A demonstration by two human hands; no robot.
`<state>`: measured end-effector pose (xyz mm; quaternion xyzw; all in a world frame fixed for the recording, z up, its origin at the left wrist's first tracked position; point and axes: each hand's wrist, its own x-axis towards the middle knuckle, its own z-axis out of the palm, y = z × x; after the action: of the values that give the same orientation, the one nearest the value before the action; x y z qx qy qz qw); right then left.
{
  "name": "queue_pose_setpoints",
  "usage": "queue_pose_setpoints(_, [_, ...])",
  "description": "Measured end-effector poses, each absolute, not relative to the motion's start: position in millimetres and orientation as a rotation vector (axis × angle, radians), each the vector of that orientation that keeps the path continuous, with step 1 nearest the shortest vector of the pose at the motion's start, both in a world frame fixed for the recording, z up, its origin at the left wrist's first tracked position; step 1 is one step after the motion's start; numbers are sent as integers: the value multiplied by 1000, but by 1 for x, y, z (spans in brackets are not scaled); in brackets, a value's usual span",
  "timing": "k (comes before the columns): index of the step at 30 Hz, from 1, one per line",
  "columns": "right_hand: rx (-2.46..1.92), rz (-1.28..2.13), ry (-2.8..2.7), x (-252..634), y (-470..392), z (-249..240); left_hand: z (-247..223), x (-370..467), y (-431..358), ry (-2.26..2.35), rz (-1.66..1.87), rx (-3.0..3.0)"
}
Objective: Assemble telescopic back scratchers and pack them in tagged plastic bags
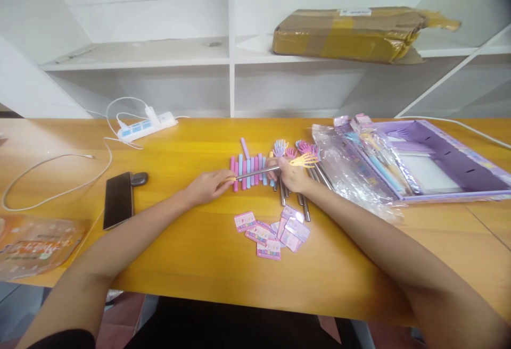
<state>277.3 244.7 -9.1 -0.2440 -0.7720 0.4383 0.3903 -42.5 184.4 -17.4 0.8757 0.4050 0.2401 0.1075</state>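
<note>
My left hand is closed on the left end of a silver rod, where a bit of yellow shows. My right hand grips the same rod near its other end, below a yellow hand-shaped head. Beneath the rod lies a row of pink, blue and purple tubes, with one purple tube apart behind them. Around my right hand are more silver rods with purple, blue and pink hand-shaped heads. Small pink and purple cards are scattered nearer to me.
Right: clear plastic wrapping and a purple box with packed items. Left: a black phone, a dark mouse-like object, a power strip with cables and an orange packet. A taped carton sits on the shelf.
</note>
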Motion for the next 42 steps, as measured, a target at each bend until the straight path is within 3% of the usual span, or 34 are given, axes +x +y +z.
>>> queue_pose_setpoints(10, [-671,1007,-1814,254,207,27,-14,-28,162,1226,995,2236])
queue_pose_setpoints(21, [-610,955,-1765,252,194,10,-19,-30,159,980,1228,2532])
queue_pose_setpoints(33, [-676,929,-1743,252,184,23,-18,-16,144,1130,1177,2257])
queue_pose_setpoints(42, [-620,902,-1984,255,176,33,-20,-15,145,997,1191,2398])
